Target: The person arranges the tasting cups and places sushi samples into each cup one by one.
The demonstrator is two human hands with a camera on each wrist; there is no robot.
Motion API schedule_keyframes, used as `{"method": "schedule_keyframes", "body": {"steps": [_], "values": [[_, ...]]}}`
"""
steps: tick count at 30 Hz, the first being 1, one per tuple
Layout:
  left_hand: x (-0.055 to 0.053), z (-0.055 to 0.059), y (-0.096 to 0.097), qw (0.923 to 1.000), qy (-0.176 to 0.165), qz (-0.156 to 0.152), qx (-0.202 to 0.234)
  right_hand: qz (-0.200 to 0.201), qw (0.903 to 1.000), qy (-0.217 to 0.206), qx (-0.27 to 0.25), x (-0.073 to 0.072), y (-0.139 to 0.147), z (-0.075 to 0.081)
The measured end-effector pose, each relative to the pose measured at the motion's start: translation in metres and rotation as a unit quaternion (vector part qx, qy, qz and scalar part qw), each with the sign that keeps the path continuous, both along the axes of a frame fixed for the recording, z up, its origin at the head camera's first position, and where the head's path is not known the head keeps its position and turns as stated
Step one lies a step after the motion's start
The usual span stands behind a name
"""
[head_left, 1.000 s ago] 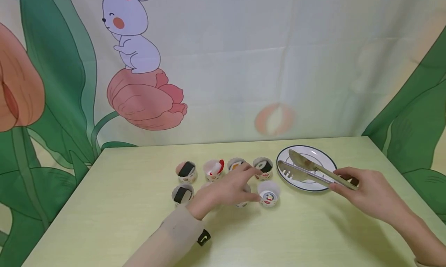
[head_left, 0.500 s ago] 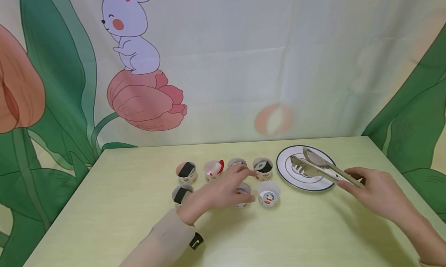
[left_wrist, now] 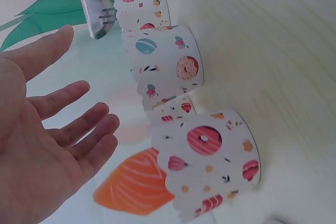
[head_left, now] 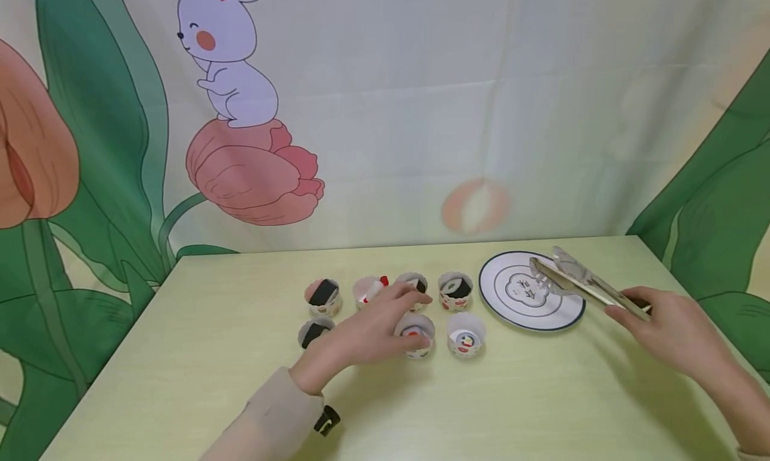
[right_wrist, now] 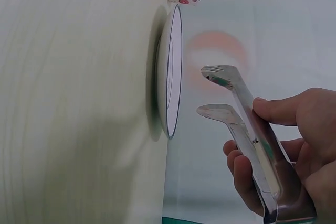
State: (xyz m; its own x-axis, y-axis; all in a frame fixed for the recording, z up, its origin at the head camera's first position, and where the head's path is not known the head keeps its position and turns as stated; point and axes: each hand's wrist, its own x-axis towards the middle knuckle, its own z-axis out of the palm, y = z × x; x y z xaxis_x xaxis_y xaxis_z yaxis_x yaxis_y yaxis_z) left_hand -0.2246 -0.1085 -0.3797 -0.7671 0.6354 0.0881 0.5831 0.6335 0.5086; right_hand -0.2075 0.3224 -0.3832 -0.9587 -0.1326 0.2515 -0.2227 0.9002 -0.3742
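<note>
My right hand (head_left: 676, 331) holds metal tongs (right_wrist: 257, 135) near the right edge of the plate. Their two tips are apart, with nothing between them. My left hand (head_left: 373, 331) is over the paper cups, with its fingers spread and nothing held. In the left wrist view a cup (left_wrist: 210, 161) stands nearby, with an orange, white-striped piece (left_wrist: 136, 187) showing past its rim. A toy sushi piece with a black band (head_left: 460, 288) sits in the back right cup. The front right cup (head_left: 466, 349) shows a small coloured print inside. My left hand hides part of the front row.
A white plate with a blue rim (head_left: 496, 300) lies at the back right of the pale table (head_left: 198, 354). Two rows of patterned cups stand left of it. Behind the table hangs a printed curtain (head_left: 385, 113).
My right hand has moved the tongs to the right, from over the middle of the plate to its right edge. My left hand has shifted a little to the left.
</note>
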Motion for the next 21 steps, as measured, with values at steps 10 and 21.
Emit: {"method": "schedule_keyframes", "body": {"steps": [10, 21], "values": [[0.007, -0.001, -0.017, 0.9998, -0.009, 0.005, 0.017, -0.025, 0.9993, -0.028, 0.004, -0.002, 0.02, -0.007], [0.014, 0.002, -0.036, 0.9992, 0.02, 0.012, 0.032, -0.053, 0.9946, -0.089, -0.001, -0.005, 0.04, -0.013]]}}
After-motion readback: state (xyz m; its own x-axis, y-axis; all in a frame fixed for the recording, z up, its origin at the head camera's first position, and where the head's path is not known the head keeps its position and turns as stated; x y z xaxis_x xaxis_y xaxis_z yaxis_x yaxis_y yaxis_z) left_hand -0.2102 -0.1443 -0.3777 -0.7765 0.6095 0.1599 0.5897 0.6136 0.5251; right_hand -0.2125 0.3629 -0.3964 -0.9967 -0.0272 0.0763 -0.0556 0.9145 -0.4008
